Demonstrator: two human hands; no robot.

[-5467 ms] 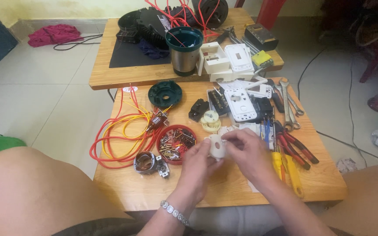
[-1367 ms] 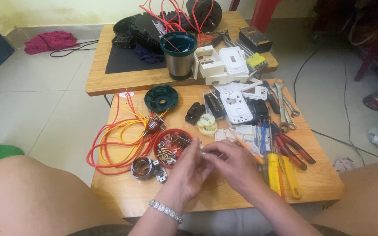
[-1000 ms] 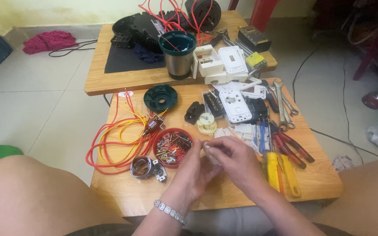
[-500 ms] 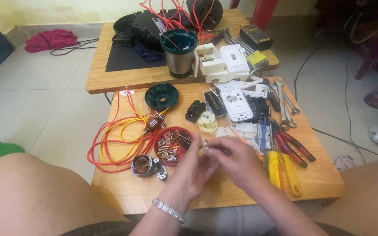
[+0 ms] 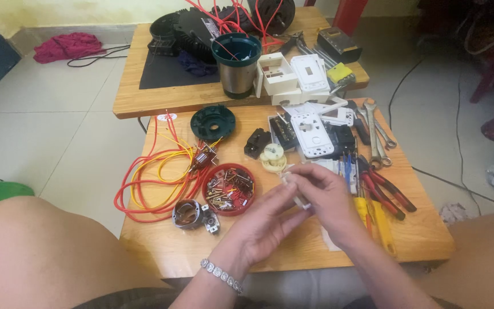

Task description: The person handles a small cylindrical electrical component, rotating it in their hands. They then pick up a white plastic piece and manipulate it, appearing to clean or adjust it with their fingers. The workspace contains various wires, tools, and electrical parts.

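Observation:
Both hands meet above the near wooden table (image 5: 293, 252). My left hand (image 5: 267, 223), with a bracelet at the wrist, and my right hand (image 5: 324, 197) pinch a small white plastic part (image 5: 293, 180) between their fingertips. Most of that part is hidden by the fingers. Just left of the hands sits a red round dish (image 5: 228, 189) filled with small metal and coloured bits. A cream round gear-like piece (image 5: 273, 156) lies just beyond the hands.
Red and yellow wires (image 5: 155, 177) coil at the left, beside a small motor part (image 5: 192, 214). Pliers and screwdrivers (image 5: 381, 194) lie at the right. A dark green disc (image 5: 212, 122), white switch plates (image 5: 313, 134) and a steel cup (image 5: 235, 63) stand farther back.
The hands have stayed together over the same spot, turning the small white part between the fingers. The view has shifted slightly.

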